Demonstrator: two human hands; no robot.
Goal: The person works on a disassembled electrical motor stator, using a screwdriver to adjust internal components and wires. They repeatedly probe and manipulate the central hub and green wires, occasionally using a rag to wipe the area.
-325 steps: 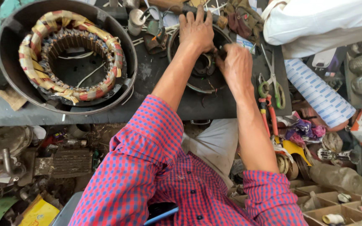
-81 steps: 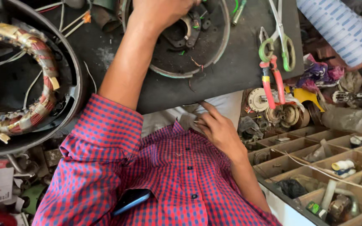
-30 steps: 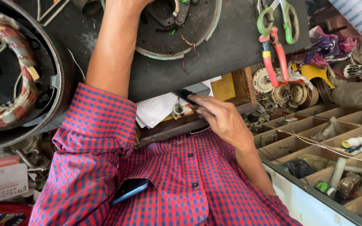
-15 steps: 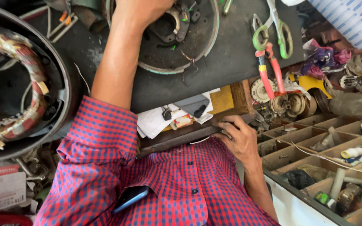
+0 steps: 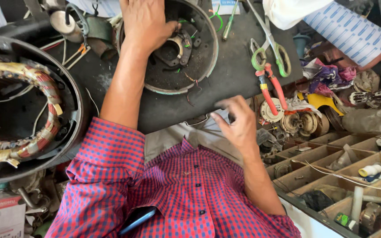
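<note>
My left hand [image 5: 144, 22] lies on a round dark motor end cover [image 5: 186, 72] at the top middle of the black bench top [image 5: 237, 66], fingers curled over the metal bracket at its centre. My right hand [image 5: 239, 123] hovers at the bench's near edge, just above my lap. Its fingers are loosely bent and blurred by motion, and I cannot make out anything in them.
A large motor stator [image 5: 23, 114] with taped copper windings fills the left. Green-handled scissors [image 5: 270, 53] and red-handled pliers [image 5: 272, 90] lie right of the cover. A wooden compartment tray [image 5: 327, 169] of small parts sits at lower right, with a clutter of coils and rags above it.
The drawer under the bench, open half a second ago with papers showing, is out of sight now. My right hand has left it and risen to the bench edge. The left hand stays on the cover.
</note>
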